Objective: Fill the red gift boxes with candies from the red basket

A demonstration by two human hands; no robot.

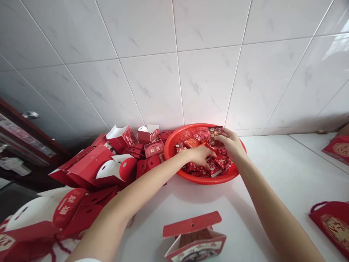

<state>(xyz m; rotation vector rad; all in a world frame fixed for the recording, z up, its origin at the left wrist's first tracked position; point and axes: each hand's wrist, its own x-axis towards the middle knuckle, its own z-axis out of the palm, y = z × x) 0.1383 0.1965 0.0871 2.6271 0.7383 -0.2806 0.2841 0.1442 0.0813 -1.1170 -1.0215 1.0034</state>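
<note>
A red plastic basket (191, 179) holds many small red printed packets (200, 168) and stands against the wall. My right hand (230, 140) is over its back right side, pinching a dark red packet (216, 134) with gold print, held upright. Inside the basket, my left hand (203, 156) is curled down with thumb and fingers around a small red packet (214, 170). In front of me on the white surface stands a red gift box (196, 238), its top flap raised and its mouth open toward me.
Many red and white gift boxes (89, 165) crowd the left side, some with flaps up. A red pouch-like item with a cord handle (334, 225) lies at the right edge. Behind it is another red item (339, 148). A tiled wall (207, 83) bounds the white counter (275, 171).
</note>
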